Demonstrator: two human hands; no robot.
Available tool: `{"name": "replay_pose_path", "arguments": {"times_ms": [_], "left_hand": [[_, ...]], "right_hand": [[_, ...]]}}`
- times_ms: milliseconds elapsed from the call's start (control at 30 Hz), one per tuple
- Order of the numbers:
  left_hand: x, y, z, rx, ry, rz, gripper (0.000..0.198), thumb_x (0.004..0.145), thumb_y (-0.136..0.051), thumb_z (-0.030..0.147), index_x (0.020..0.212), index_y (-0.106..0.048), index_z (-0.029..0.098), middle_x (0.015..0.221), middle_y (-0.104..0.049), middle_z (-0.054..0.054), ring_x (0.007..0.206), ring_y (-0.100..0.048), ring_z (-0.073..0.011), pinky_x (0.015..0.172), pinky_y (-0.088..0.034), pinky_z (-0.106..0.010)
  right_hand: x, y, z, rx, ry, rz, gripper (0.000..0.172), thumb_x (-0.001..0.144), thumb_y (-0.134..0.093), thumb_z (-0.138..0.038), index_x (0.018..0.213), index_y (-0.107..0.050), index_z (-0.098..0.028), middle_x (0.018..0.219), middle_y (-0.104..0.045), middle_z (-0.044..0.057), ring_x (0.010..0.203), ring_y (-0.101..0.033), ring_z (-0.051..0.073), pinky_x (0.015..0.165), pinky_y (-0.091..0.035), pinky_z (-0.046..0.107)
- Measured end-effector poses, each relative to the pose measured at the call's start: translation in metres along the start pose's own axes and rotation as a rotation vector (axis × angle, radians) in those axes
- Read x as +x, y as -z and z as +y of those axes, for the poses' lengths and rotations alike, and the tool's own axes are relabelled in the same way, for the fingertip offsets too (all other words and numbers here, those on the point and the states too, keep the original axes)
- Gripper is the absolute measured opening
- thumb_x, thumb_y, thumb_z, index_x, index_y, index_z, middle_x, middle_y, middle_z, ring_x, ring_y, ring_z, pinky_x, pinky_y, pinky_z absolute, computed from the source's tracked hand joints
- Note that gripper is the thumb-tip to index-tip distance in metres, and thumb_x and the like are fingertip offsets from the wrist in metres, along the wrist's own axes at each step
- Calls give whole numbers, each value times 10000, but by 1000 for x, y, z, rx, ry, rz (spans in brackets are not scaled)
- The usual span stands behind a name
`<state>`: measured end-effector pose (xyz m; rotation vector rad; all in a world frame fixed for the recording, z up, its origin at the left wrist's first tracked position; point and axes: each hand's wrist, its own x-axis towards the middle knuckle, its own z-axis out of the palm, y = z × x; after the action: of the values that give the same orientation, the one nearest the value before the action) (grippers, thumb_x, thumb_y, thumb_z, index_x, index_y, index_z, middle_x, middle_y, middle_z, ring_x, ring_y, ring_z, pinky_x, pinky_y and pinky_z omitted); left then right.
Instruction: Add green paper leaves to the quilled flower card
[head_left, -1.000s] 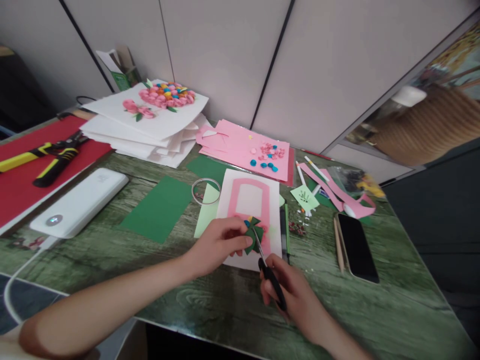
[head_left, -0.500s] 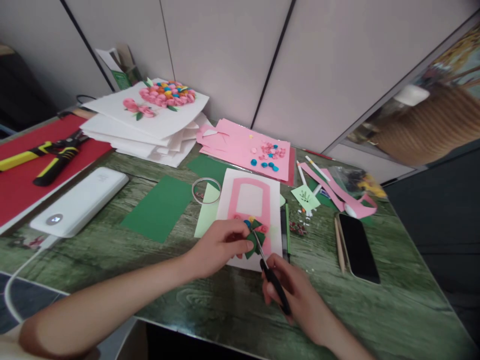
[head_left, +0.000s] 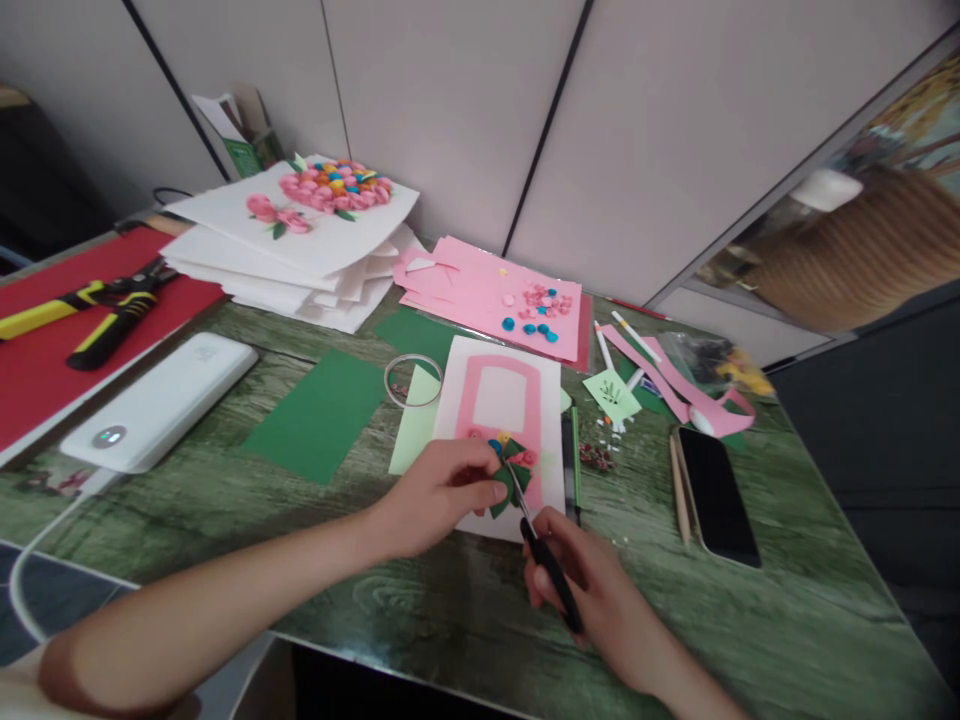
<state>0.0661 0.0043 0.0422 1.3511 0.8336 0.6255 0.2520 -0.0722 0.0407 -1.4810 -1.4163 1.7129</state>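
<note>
Green paper (head_left: pixel 523 478) is pinched in the left hand (head_left: pixel 450 490), over the lower part of a white card (head_left: pixel 551 400) on the tabletop (head_left: pixel 375 600). The right hand (head_left: pixel 574 575) grips scissors (head_left: pixel 555 580), blades against the paper. Compared with a second ago, scissors and right hand sit slightly lower and farther right, while the left hand has barely shifted; cutting seems under way.
</note>
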Motion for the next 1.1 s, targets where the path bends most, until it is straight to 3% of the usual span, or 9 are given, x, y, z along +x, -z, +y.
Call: {"name": "replay_pose_path", "arguments": {"times_ms": [267, 433, 733, 933, 1100], "left_hand": [[-3, 1, 1, 354, -203, 9, 267, 841, -488, 192, 598, -380, 167, 635, -377, 37, 630, -376, -116, 583, -282, -243], [-5, 0, -1, 482, -317, -2, 227, 865, -420, 126, 658, -344, 180, 693, -383, 27, 671, -384, -125, 611, -291, -247], [-5, 0, -2, 497, -331, -15, 220, 875, -408, 140, 674, -333, 188, 703, -390, 21, 682, -386, -138, 613, -291, -259], [-4, 0, -4, 487, -299, -7, 232, 886, -410, 176, 664, -344, 188, 677, -392, 26, 675, -387, -137, 629, -302, -261], [-5, 0, -3, 467, -276, -1, 218, 889, -413, 202, 674, -385, 184, 686, -408, 20, 683, -396, -141, 630, -311, -259]], "right_hand": [[0, 0, -1, -5, -18, -5, 342, 804, -579, -478, 723, -388, -206, 577, -495, -50, 498, -379, 71, 460, -282, 190], [0, -1, -2, -14, 4, 4, 399, 782, -564, -560, 723, -390, -205, 567, -470, -52, 500, -369, 75, 464, -281, 197], [0, 0, -1, -17, 31, -21, 452, 766, -535, -629, 729, -386, -204, 578, -469, -48, 503, -359, 74, 460, -272, 197], [-1, -2, 2, -59, -25, 12, 337, 829, -528, -510, 747, -401, -209, 586, -477, -58, 468, -349, 64, 440, -265, 193], [-2, -1, 7, -139, -3, 23, 329, 846, -501, -511, 759, -415, -206, 574, -459, -58, 488, -352, 73, 453, -253, 203]]}}
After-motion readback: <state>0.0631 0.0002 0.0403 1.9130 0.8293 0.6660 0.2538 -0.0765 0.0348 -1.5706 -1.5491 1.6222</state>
